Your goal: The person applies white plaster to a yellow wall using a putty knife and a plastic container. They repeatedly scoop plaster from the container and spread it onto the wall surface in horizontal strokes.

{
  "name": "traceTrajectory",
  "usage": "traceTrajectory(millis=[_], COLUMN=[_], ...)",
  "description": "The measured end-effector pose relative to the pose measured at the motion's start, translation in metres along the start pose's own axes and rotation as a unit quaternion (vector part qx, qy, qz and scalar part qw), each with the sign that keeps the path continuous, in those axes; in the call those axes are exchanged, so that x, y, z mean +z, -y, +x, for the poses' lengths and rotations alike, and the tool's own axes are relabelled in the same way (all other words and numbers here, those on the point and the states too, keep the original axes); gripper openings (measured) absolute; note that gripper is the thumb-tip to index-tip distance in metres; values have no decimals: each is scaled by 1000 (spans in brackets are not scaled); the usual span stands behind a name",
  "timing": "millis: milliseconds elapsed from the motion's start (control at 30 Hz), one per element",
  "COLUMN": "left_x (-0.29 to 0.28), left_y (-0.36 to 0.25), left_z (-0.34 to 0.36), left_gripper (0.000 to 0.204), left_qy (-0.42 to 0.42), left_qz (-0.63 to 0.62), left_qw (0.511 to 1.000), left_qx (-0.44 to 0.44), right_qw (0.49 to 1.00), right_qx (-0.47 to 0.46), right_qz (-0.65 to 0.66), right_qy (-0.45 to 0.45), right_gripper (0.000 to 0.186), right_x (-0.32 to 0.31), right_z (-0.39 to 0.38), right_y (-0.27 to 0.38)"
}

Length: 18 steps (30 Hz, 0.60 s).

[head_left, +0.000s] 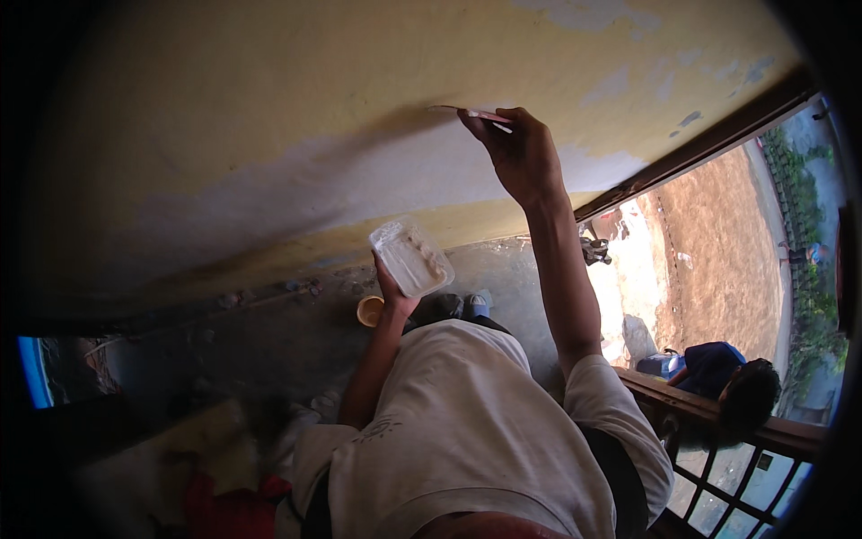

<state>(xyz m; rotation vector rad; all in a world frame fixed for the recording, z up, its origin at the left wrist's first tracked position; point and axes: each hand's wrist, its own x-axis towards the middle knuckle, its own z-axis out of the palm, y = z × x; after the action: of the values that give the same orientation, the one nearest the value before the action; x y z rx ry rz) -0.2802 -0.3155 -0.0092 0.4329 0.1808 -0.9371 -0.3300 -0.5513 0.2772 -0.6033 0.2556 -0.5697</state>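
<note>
We face a broad wall (296,99) beyond both grips, its yellow paint matte and blotched, crossed by a smooth, ragged-edged white patch (359,162) left of and below the right grip. Under the left grip spreads the dull, grey floor (503,269), rough-looking and dusty along the wall. To the right of the right grip runs a straight, dark wooden frame (700,139), which the lens bends slightly. Nearer to us than either grip is our soft, creased, pale cloth shirt (458,422).

Our right hand (525,157), raised up to the wall, pinches a thin, flat tool (444,109) between bent fingers; we cannot tell whether its edge touches the paint. Our left hand (393,292), lower down, grasps 1 tub (400,260) by its near side: whitish, translucent plastic, rectangular with rounded corners, tilted, its inside smeared with lumpy whitish paste (435,260). Beside the left wrist in our view, 1 round yellow bowl (369,311) sits on the floor.
</note>
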Motion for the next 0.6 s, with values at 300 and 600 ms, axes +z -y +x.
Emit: traceTrajectory(millis=[300,600], left_x=[12,-1], left_y=[5,12], left_z=[-8,-2], left_gripper=[65,68], left_qy=[17,-20], left_qz=[-11,-3], left_qw=[1000,1000], left_qx=[-18,-18], right_qw=[991,984], right_qx=[-128,67], right_qz=[24,-127], right_qy=[30,-109], right_gripper=[26,26], right_x=[-33,-211], right_z=[-29,-9], right_y=[29,-81])
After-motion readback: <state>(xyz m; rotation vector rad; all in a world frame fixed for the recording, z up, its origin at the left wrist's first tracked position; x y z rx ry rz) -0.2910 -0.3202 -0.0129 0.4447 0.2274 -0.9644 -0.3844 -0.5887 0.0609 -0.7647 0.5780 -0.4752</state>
